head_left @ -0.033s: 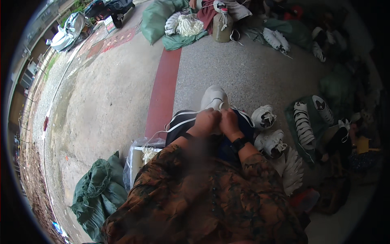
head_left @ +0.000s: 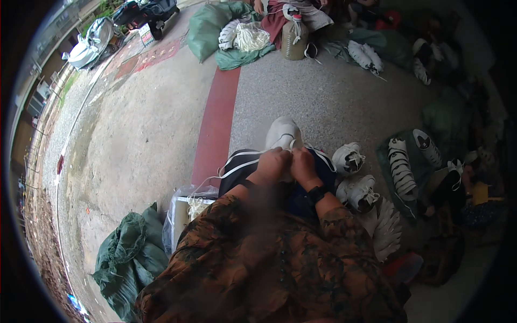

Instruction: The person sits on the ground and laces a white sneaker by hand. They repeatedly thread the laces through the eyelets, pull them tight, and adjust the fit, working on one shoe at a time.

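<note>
A white shoe rests between my knees, its toe pointing away from me. My left hand is closed at the shoe's near part, pinching a white shoelace whose loose length trails left over my dark trouser leg. Right beside it, my right hand is closed too, its fingertips at the lacing; another stretch of lace loops out to its right. The exact grip of the fingers is hidden behind the backs of my hands.
Laced white shoes stand right of my knee, with stacked pale shoes nearer. At left are a plastic-lined box holding laces and a green sack. Ahead, a person sits behind a large jug; striped shoes lie far right.
Very little differs. My hands sit slightly lower against the shoe and the lace to the right has shifted a little.
</note>
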Demonstrator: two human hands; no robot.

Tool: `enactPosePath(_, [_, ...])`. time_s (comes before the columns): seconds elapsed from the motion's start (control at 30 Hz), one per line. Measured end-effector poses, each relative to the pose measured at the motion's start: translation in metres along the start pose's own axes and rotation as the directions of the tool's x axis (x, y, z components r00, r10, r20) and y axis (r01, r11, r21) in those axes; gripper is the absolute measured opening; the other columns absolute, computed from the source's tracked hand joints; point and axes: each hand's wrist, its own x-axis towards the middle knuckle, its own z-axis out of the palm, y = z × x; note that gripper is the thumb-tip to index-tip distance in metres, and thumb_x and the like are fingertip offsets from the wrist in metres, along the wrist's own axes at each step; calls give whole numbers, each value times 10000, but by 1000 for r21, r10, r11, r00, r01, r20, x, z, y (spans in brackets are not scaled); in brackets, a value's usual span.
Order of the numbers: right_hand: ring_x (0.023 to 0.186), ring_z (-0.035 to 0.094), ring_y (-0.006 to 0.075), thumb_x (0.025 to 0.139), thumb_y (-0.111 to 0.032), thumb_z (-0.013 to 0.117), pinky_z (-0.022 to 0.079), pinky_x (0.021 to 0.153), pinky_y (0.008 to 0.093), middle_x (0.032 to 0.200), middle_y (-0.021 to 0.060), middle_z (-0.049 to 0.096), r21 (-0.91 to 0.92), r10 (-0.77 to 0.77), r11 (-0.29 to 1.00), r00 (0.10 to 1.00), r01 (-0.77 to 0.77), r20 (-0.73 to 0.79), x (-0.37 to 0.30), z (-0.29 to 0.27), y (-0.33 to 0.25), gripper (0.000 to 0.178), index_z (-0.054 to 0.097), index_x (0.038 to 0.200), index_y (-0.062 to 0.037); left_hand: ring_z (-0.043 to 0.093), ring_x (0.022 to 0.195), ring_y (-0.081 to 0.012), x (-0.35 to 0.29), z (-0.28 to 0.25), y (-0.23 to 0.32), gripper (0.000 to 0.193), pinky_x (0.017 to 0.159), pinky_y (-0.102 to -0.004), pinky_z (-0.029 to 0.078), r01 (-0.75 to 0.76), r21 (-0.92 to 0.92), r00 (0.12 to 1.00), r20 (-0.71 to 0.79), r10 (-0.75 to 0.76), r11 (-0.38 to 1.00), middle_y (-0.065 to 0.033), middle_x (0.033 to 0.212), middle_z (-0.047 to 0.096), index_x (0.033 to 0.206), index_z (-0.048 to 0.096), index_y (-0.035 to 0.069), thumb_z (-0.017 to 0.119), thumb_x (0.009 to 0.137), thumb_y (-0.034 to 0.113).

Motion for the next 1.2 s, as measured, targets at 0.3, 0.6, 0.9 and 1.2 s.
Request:
enactPosePath(0.3, [706, 550, 405, 725, -13, 525, 436, 612, 475, 721, 212, 551, 120, -2, 993, 989, 21, -150, -9, 4, 6, 29, 553, 733, -17, 601, 646, -283, 1, -17, 20, 60, 556, -391, 494, -41, -61, 996, -77, 37, 997, -76, 681, 547, 743, 527, 114, 579, 745, 143])
enactPosePath(0.6, [672, 553, 400, 723, -40, 551, 442, 592, 478, 676, 205, 546, 57, 87, 995, 978, -78, -189, -10, 5, 1, 20, 555, 704, -34, 596, 711, -282, -6, -15, 9, 244, 589, -390, 505, -169, -65, 983, -85, 164, 983, -70, 794, 551, 982, 590, 136, 571, 739, 123])
enactPosePath(0.9, [722, 584, 412, 708, -60, 574, 479, 644, 469, 722, 222, 579, -29, 71, 997, 997, -72, -17, 1, 0, 4, 40, 592, 702, -26, 596, 788, -276, -9, 1, -12, 231, 620, -378, 514, -236, 33, 959, 172, 227, 971, -69, 825, 535, 956, 580, 142, 560, 726, 134])
enactPosePath(1.2, [696, 590, 415, 723, -142, 583, 464, 591, 462, 679, 231, 576, 141, 92, 986, 996, -90, -8, 5, -3, 7, 142, 598, 656, -17, 618, 739, -278, -7, 17, -5, 91, 614, -378, 509, -21, -54, 998, -57, 17, 998, -75, 761, 587, 848, 601, 142, 557, 773, 167])
